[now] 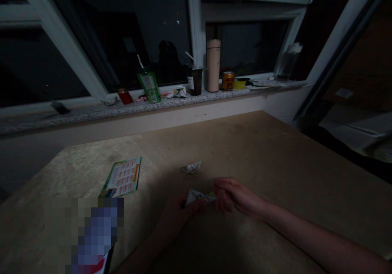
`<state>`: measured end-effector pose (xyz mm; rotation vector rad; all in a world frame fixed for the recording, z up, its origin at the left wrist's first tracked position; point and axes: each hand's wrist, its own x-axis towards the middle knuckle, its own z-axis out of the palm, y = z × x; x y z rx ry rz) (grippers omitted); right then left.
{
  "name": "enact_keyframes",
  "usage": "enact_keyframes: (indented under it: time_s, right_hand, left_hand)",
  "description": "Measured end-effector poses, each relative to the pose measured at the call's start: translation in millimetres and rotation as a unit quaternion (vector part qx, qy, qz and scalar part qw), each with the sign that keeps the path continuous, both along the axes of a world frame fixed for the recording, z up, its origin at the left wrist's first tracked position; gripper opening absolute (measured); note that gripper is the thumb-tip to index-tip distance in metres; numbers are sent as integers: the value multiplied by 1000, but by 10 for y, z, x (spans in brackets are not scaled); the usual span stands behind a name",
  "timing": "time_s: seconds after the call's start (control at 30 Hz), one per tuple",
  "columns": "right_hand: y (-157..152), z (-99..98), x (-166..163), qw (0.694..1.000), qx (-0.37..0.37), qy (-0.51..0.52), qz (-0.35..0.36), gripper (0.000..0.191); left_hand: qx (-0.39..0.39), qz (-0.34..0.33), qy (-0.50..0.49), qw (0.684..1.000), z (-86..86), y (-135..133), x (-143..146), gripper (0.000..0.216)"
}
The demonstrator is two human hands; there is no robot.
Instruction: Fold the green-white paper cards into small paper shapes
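Tan, faintly mottled tabletop (260,151) spreads across the lower half of a dim room, its far edge running along a pale wall beneath a speckled windowsill (171,103) and dark windows (153,4). Clock directions are taken from the folded paper (195,195) in the person's hands, twelve being straight ahead. Along the sill, from eleven to just past twelve, stand a red jar (125,97), a green pouch (149,87) with a straw, a dark drink cup (195,82), a tall pink tumbler (213,67) and a gold can (228,81); a clear bottle (288,63) stands at one. The folded paper, small and white with printed patches, is between the two hands. The left hand (177,212), at eight o'clock, pinches it between thumb and fingers. The right hand (232,194), at three, has its fingers curled at the paper's right-hand tip; whether they grip it, I cannot tell. A second folded piece (192,168) lies between eleven and twelve, just beyond the hands. Between nine and ten lies a green-bordered printed card (122,177); at eight, nearer the person, a pixelated bluish item (98,235).
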<state>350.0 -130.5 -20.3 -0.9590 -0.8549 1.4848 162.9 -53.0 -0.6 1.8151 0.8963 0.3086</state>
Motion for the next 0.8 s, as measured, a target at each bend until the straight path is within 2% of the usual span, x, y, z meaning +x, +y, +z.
enact_keyframes:
  time_s: [0.1,0.17,0.4,0.8]
  right_hand:
    - [-44,-23,-41,991,-72,35,109,42]
    - [-74,-23,-69,982,-104,56,148,42]
    - [-71,-46,-71,979,-103,89,154,42]
    - [-82,-11,-70,983,-60,30,169,44]
  left_hand:
    - [1,-2,1,1000,4,-1,3,32]
    - [1,1,3,1000,4,-2,5,32]
    - [-20,-16,-8,1000,-19,1,7,31]
    - [-27,-26,-22,999,-29,2,-1,33]
